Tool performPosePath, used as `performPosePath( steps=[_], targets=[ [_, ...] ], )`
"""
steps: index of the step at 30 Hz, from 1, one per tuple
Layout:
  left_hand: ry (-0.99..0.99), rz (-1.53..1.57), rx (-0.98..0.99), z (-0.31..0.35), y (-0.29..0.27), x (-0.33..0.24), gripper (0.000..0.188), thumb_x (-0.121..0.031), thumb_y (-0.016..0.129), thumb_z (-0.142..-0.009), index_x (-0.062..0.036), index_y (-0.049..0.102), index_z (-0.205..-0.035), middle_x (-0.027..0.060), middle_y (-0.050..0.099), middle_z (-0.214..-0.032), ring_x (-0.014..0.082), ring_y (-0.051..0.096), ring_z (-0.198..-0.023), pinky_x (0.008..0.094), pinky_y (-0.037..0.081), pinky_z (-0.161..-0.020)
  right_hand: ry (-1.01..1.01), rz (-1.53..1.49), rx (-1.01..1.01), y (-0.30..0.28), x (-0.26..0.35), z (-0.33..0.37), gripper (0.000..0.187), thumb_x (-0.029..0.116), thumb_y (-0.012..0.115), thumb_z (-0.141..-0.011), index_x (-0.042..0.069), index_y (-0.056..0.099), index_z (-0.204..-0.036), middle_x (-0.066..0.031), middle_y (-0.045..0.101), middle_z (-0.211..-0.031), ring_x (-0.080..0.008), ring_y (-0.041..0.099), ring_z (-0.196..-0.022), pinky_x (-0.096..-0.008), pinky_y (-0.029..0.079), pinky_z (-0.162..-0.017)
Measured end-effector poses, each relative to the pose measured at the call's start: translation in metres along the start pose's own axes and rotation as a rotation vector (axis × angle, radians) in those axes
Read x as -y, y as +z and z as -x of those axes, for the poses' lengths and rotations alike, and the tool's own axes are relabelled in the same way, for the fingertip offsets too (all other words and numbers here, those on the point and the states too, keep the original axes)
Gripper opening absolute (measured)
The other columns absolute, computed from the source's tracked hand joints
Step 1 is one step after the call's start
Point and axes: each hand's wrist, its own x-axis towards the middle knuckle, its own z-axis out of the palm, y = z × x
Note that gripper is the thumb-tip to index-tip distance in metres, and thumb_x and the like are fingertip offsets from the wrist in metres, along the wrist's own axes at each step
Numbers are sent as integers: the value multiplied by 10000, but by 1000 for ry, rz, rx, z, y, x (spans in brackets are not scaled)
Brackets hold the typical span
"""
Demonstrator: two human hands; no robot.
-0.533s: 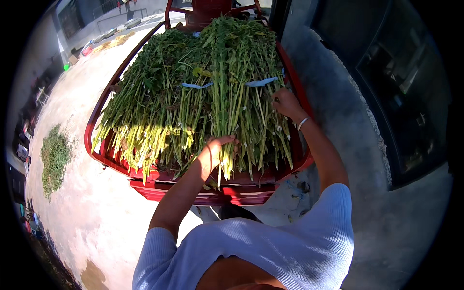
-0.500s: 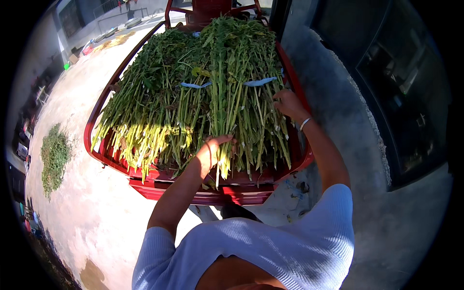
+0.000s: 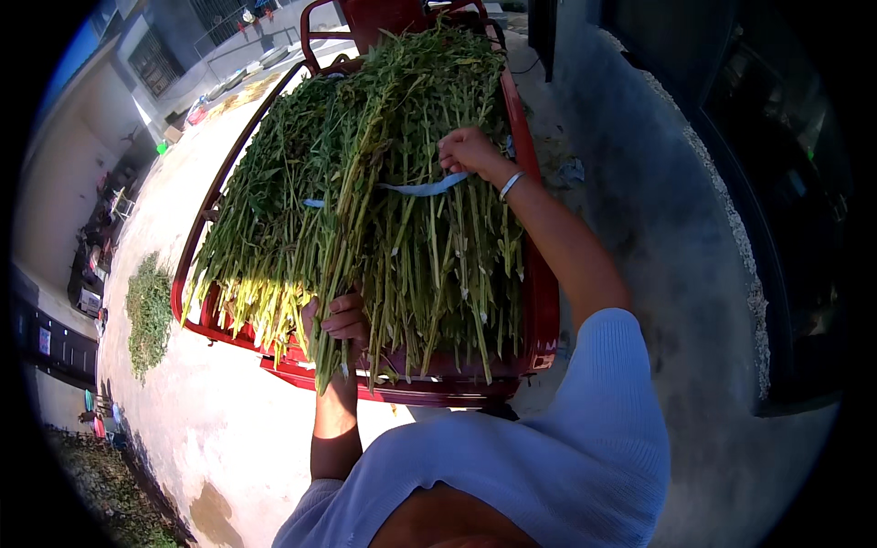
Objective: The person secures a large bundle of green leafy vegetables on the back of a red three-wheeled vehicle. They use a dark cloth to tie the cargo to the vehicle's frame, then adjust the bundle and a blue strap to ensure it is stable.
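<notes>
Long green leafy stalks (image 3: 438,247) lie piled on the red cart bed (image 3: 539,320), leafy tops away from me and cut ends toward me. My left hand (image 3: 343,321) is closed around the lower ends of a bunch of stalks (image 3: 343,233), which slants across the pile. A light blue strip (image 3: 420,189) lies across the stalks, partly covered by this bunch. My right hand (image 3: 470,153) is over the far right part of the pile, fingers closed in a pinch at the strip's right end; the fingertips are partly hidden.
Red side rails (image 3: 187,265) edge the cart bed. Left of it, a smaller heap of greenery (image 3: 148,315) lies on the sunlit concrete floor (image 3: 219,411). A shaded wall (image 3: 630,183) with dark glass panels stands to the right.
My left hand has swung the bunch's lower ends leftward and toward me. My right hand has moved from the right edge of the pile inward to the blue strip. The view has shifted.
</notes>
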Motion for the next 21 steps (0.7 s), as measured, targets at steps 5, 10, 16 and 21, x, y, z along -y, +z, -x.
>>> performPosePath(
  steps=[5, 10, 16, 21],
  targets=[
    [50, -8, -48, -32, 31, 28, 578, -167, 597, -813, 143, 310, -1208, 54, 477, -775, 89, 515, -549, 218, 432, -476, 140, -234, -25, 12, -12, -63, 270, 172, 575, -881, -76, 570, -990, -197, 634, -856, -179, 627, -602, -302, 515, -474],
    [111, 25, -56, -54, 64, 48, 551, -91, 578, -825, 146, 276, -1221, 64, 499, -776, 126, 562, -577, 248, 467, -498, 181, -428, 176, 49, -14, -82, 458, 285, 572, -892, -78, 454, -1146, -203, 592, -933, -237, 641, -686, -326, 527, -516],
    [102, -6, -107, -80, 97, 62, 488, -116, 562, -839, 128, 301, -1172, 76, 479, -783, 125, 550, -574, 246, 460, -493, 112, -773, 362, 52, -4, -88, 660, 406, 527, -899, 7, 254, -1350, -223, 516, -1077, -299, 625, -842, -348, 538, -623],
    [103, 24, -76, -98, 121, 67, 412, -98, 566, -842, 98, 319, -1107, 82, 475, -787, 149, 557, -588, 265, 475, -515, 119, -912, 466, 66, 4, -77, 823, 512, 521, -862, 95, 92, -1428, -261, 373, -1273, -339, 617, -935, -368, 553, -649]
  ],
)
